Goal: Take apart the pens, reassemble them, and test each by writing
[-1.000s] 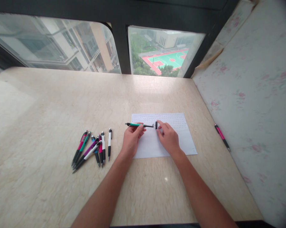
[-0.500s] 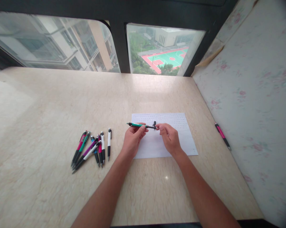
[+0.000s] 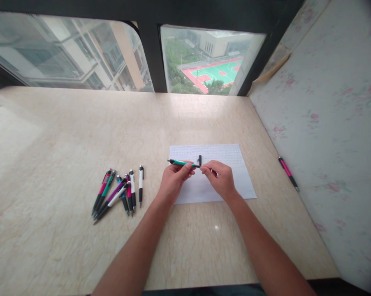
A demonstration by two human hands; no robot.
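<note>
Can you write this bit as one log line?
left hand: holding green pen | right hand: pinched at tip | paper: under hands

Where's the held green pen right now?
Mid-picture in the head view: the left hand grips the green pen over the white paper, its tip beside the right hand.

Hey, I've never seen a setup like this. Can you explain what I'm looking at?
Sure. There's no machine here: these are a person's own bare hands, seen by a camera worn on their head, looking forward and down. The left hand holds a green pen. The right hand pinches its fingertips together at the pen's dark end; anything between them is too small to make out. Below is a sheet of paper with a small black piece. On the pale countertop, loose pens lie left, and a pink pen lies right, by the wall.
</note>
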